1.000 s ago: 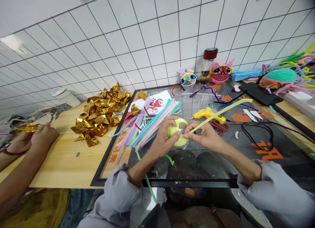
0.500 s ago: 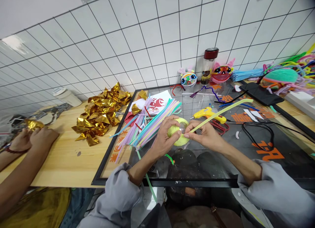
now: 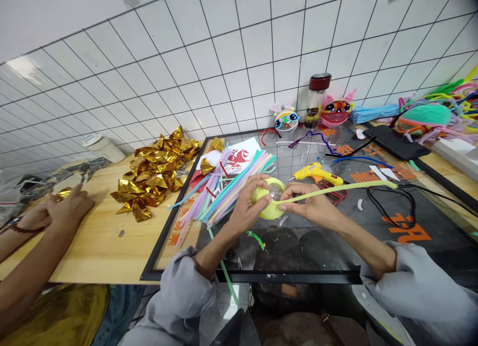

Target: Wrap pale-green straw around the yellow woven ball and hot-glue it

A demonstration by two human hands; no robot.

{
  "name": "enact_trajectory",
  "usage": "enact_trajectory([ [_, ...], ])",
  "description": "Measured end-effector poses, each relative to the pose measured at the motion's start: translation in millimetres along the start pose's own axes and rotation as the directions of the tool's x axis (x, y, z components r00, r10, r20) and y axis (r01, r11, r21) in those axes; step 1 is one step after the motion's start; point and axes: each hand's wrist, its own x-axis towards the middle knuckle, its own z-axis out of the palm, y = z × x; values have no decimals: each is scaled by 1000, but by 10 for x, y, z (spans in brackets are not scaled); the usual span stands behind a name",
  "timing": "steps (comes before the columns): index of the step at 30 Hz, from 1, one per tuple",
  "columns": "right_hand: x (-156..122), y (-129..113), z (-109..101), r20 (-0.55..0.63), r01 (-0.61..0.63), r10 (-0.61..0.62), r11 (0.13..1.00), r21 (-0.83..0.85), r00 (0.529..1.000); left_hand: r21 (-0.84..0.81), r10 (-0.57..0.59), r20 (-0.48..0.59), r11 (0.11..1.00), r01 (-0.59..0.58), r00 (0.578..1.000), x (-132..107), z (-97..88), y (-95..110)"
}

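Head view: over the dark surface [image 3: 324, 249], the left hand [image 3: 247, 206] has its fingers curled round a yellow ball [image 3: 272, 213]; the right hand [image 3: 311, 205] pinches a yellow strip [image 3: 347, 189] beside it. The strip looks light and bendable, best gripped near the ball; its long axis points rightward, tip free, passing nearer than the glue gun [image 3: 317, 173].

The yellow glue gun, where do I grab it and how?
Probably best by its handle, from above and the right. The yellow glue gun lies flat, its handle pointing right and its narrow nozzle left, which keeps your grip off the tip. The yellow strip passes on the near side, so that way looks awkward.
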Motion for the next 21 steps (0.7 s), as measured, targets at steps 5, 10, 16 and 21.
enact_trajectory([
  [5, 1, 6, -9, -3, -13, 13, 1000, -18, 1000, -60, -34, 9, 998, 34, 999, 29, -26, -71],
  [10, -2, 17, -15, -13, -22, 21, 999, -33, 1000, -98, -65, 15, 993, 66, 998, 40, -53, -87],
  [16, 12, 95, -19, -117, 20, -33, 994, -108, 993, -163, -79, 41, 983, 85, 996, 76, -92, -108],
  [21, 22, 187, -14, -117, 136, -168, 961, -242, 979, -226, -92, 58, 969, 103, 994, 94, -101, -160],
])
